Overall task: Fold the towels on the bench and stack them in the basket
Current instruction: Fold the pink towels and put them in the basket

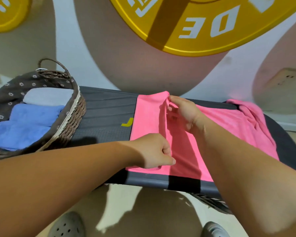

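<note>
A pink towel [148, 117] lies across the dark bench [108, 106], its right end bunched near the bench's far right. My left hand [154, 151] pinches the towel's near edge. At the far edge, my right hand [183, 110] grips a raised fold of the same towel. Between the two hands a ridge of cloth stands up. The woven basket [73, 120] sits on the bench's left end with a dark flowered lining. Inside it lie two folded blue towels [24, 125] and a folded grey towel [48, 97].
A large yellow weight plate [203, 28] hangs above the bench, and another yellow plate [5, 12] shows at the top left. A pale wall stands behind. My feet in grey clogs [67, 224] stand on the floor below the bench's near edge.
</note>
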